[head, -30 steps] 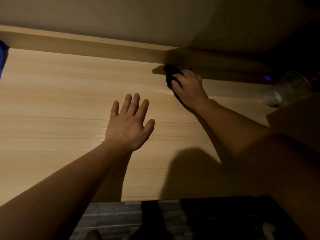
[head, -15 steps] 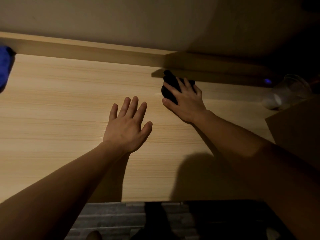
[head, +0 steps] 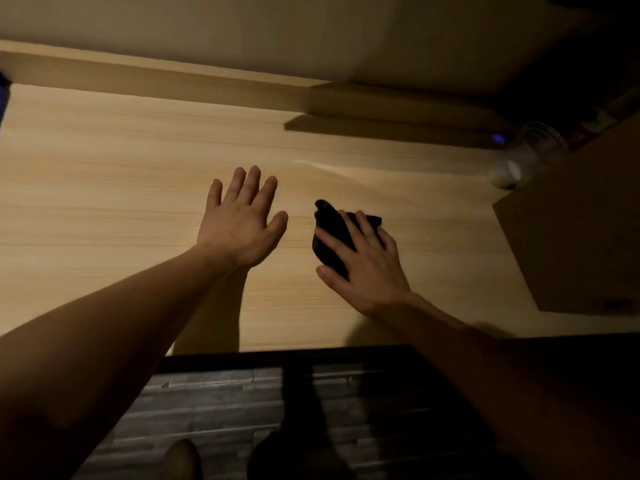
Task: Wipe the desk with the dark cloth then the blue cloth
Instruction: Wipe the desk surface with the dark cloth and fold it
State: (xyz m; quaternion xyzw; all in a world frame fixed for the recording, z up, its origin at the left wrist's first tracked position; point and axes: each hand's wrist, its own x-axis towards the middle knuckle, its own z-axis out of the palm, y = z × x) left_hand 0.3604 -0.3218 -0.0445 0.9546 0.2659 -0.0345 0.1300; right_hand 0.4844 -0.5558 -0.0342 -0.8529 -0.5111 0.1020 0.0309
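Observation:
The light wooden desk [head: 104,188] fills the view. My right hand [head: 367,268] presses the bunched dark cloth [head: 330,233] flat on the desk, right of centre, fingers spread over it. My left hand [head: 240,220] lies flat on the wood just left of the cloth, fingers apart, holding nothing. A sliver of the blue cloth [head: 3,95] shows at the far left edge, mostly out of frame.
A clear plastic cup [head: 526,154] lies on its side at the back right. A brown cardboard box [head: 581,230] stands at the right edge. A raised wooden ledge [head: 156,77] runs along the back. The desk's front edge is near my forearms, dark floor below.
My right hand has dragged the dark cloth from the back ledge toward me, to the middle of the desk. My left hand has stayed flat in place.

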